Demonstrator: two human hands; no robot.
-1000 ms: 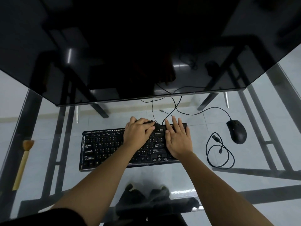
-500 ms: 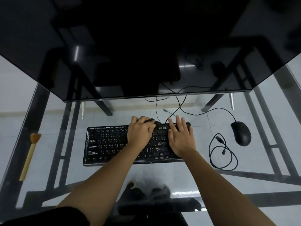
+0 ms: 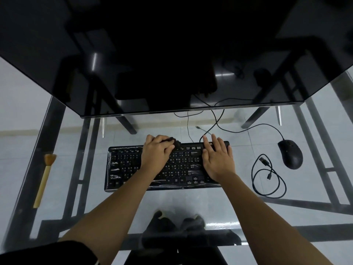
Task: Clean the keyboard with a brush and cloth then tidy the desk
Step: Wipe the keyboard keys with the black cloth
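Both hands are on the keyboard (image 3: 183,166), which lies flat on the glass surface (image 3: 172,199) just in front of the monitor (image 3: 172,54). My left hand (image 3: 157,153) is at the top row, left of the middle. Its fingers are curled and clamped on a small dark cloth (image 3: 174,142), which is bunched against the back edge with a bit poking out past my fingertips. My right hand (image 3: 217,161) lies flat on the right end, its fingers (image 3: 215,146) straight and slightly apart, pressing down and holding nothing.

I judge the cloth to be soft, limp and light, so it will unfold or slip free unless I keep it wadded under my fingertips. The keyboard looks like a light, stiff plastic slab, likely to skate on glass, so the flat hand serves as an anchor. A wrinkled, shiny film seems to cover the keys. It looks slick and may drag or bunch, so short, gentle strokes suit it. To lift the keyboard I would take both short ends and mind the cord leaving its back edge.

Well off to the left lies the brush (image 3: 44,178), bristles pointing away from me. Its wooden handle looks stiff and light, best taken mid-length. A mouse (image 3: 290,153) and a loose coiled cable (image 3: 264,161) sit to the right, clear of the keyboard.
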